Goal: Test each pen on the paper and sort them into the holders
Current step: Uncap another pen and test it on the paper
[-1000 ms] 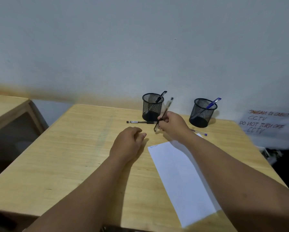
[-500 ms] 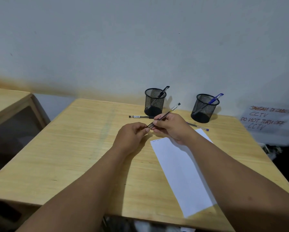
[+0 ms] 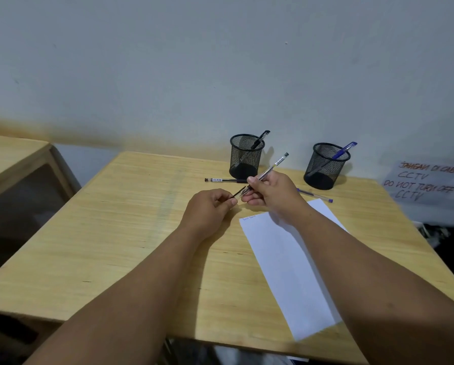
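Note:
My right hand [image 3: 272, 193] grips a clear-barrelled black pen [image 3: 273, 167], its tip bare and pointing left. My left hand [image 3: 208, 210] pinches the pen's black cap [image 3: 238, 192], pulled just free of the tip. Below the hands lies a white paper [image 3: 286, 264] with small scribbles at its top left corner. Two black mesh holders stand at the back: the left holder [image 3: 245, 156] has a black pen [image 3: 260, 139] in it, the right holder [image 3: 326, 165] a blue pen [image 3: 343, 150]. One black pen [image 3: 222, 180] and one purple-capped pen [image 3: 316, 195] lie on the table.
The wooden table [image 3: 141, 233] stands against a white wall. Another wooden desk [image 3: 12, 156] is at the left, with a gap between. A handwritten sign [image 3: 426, 185] about CCTV leans at the right, beyond the table edge.
My right hand lifted the pen from the table and brought it to my left hand, which took the cap end and pulled the cap off.

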